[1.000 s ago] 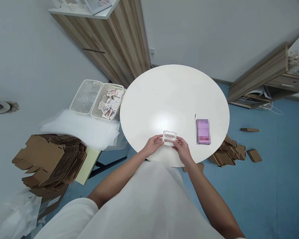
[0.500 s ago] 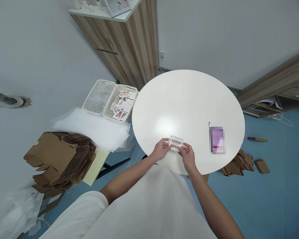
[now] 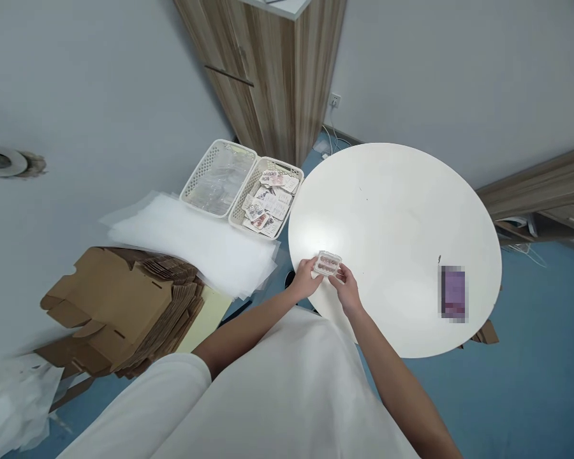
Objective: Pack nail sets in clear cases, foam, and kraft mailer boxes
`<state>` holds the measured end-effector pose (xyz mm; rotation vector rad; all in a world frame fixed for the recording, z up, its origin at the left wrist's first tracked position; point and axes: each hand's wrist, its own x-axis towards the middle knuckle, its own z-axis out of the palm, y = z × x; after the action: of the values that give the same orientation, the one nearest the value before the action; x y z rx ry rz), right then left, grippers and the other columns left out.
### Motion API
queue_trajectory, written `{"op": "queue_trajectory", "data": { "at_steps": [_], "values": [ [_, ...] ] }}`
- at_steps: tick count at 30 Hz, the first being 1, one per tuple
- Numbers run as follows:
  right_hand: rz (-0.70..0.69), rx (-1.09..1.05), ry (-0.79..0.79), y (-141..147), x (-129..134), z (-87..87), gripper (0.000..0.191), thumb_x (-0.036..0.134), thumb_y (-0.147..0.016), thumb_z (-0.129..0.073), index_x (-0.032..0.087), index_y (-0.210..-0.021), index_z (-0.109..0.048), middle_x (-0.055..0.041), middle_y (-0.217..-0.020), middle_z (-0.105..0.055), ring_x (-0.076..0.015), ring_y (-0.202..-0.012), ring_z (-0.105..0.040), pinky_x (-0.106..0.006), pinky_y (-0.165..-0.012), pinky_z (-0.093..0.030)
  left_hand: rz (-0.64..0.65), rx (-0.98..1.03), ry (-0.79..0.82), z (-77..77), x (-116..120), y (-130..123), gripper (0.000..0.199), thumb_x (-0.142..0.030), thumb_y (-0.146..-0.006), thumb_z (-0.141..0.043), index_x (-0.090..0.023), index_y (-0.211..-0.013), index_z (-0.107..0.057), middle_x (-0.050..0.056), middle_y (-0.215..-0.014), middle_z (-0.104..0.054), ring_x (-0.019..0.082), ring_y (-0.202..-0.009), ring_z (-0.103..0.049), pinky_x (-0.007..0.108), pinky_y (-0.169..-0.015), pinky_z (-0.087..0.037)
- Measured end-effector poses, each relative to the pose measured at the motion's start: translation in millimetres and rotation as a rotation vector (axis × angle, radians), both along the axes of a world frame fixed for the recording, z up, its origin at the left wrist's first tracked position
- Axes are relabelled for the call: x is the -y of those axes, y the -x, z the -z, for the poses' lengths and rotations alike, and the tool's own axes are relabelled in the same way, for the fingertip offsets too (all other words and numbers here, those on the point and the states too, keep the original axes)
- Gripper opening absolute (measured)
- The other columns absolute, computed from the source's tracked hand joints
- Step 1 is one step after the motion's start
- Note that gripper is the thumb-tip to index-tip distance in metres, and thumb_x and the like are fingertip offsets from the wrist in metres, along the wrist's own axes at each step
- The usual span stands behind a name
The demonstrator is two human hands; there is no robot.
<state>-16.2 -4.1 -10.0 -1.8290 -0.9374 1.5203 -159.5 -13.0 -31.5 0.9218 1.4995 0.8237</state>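
Note:
A small clear case (image 3: 327, 263) with two rows of small pinkish pieces is held over the near left edge of the round white table (image 3: 402, 217). My left hand (image 3: 306, 279) grips its left side, fingers bent round the edge. On the right side, my right hand (image 3: 345, 287) has its fingers closed on the lower right corner. What the pieces inside are is too small to tell for certain.
Left of the table stand a white basket of printed cards (image 3: 272, 201) and a basket of clear plastic (image 3: 217, 178). White sheets (image 3: 191, 239) and flattened cardboard boxes (image 3: 119, 299) lie further left. A blurred purple item (image 3: 454, 293) rests on the table's right.
The view has turned left, so table and baskets appear further right. Both hands still hold the case, which has shifted slightly left and up in the picture.

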Motion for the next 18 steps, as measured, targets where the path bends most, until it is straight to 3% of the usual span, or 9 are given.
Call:
{"op": "queue_trajectory", "data": {
  "at_steps": [8, 18],
  "values": [
    [-0.079, -0.057, -0.015, 60.8, -46.6, 11.8, 0.058, 0.03, -0.054, -0.067, 0.025, -0.111, -0.054, -0.0021, -0.097, -0.056, -0.0155, -0.081, -0.051, -0.029, -0.074, -0.042, -0.075, -0.074, -0.008, 23.1, -38.4, 52.1, 0.047, -0.019, -0.066, -0.062, -0.018, -0.111, -0.052, 0.01, -0.112, -0.044, 0.02, -0.097, -0.048, 0.028, -0.084, -0.037],
    [-0.066, -0.048, 0.011, 81.5, -97.2, 24.0, 0.065, 0.028, -0.055, -0.066, 0.025, -0.117, -0.049, -0.0035, -0.102, -0.054, -0.015, -0.077, -0.053, -0.028, -0.067, -0.045, -0.077, -0.12, -0.022, 26.4, -85.9, 62.6, 0.061, -0.013, -0.066, -0.06, -0.015, -0.124, -0.039, 0.013, -0.118, -0.039, 0.023, -0.107, -0.045, 0.033, -0.09, -0.035]
  ]
}}
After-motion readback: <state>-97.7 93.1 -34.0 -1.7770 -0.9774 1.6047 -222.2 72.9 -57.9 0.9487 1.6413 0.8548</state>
